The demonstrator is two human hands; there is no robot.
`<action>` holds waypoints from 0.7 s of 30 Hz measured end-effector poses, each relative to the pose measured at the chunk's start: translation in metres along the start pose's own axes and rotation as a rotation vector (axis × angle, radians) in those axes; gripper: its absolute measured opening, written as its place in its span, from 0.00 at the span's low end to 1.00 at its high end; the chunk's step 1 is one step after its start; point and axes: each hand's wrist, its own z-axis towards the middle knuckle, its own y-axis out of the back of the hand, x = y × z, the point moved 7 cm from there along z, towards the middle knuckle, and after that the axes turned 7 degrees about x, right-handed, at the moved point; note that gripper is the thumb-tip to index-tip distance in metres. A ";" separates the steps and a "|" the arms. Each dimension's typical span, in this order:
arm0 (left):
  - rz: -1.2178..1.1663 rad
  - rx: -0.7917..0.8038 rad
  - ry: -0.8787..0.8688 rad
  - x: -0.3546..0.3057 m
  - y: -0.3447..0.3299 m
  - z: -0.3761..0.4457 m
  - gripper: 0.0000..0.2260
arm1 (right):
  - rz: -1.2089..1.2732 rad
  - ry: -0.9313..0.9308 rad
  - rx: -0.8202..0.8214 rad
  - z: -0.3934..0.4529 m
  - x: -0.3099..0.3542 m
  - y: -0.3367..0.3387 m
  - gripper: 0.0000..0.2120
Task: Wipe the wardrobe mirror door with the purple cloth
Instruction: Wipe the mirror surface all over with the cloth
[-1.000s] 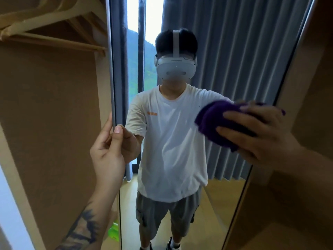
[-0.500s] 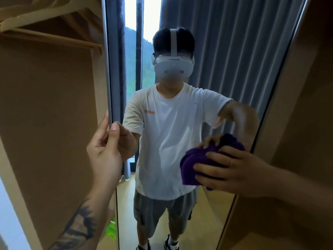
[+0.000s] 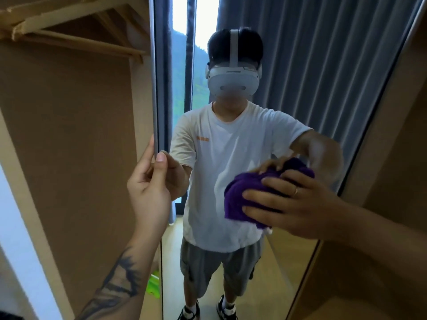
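Head view: right hand (image 3: 298,204) apparently presses purple cloth (image 3: 238,195) on mirror door (image 3: 323,88).

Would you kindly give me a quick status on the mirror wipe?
Left hand gripping the mirror door edge. Right hand pressing purple cloth on the glass, mid-height. Nothing in the way.

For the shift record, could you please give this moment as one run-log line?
stage: wiping | right hand: presses purple cloth on mirror door | left hand: grips door edge
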 end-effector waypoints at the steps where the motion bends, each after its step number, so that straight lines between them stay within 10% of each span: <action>1: 0.001 0.002 0.004 0.000 0.000 0.000 0.19 | -0.032 -0.089 -0.047 0.006 -0.014 0.003 0.17; 5: 0.027 0.014 0.012 0.001 0.001 -0.001 0.18 | 0.034 -0.479 -0.211 0.014 -0.039 0.006 0.16; 10: 0.023 0.040 0.041 0.004 0.005 -0.002 0.18 | 0.038 -0.038 -0.017 0.029 0.020 -0.003 0.16; 16: 0.004 0.081 0.053 0.005 0.005 -0.006 0.19 | 0.060 -0.514 -0.260 0.057 -0.026 0.014 0.19; 21: -0.030 0.092 0.080 0.013 0.015 -0.006 0.15 | 0.058 -0.054 -0.020 0.068 0.045 -0.005 0.17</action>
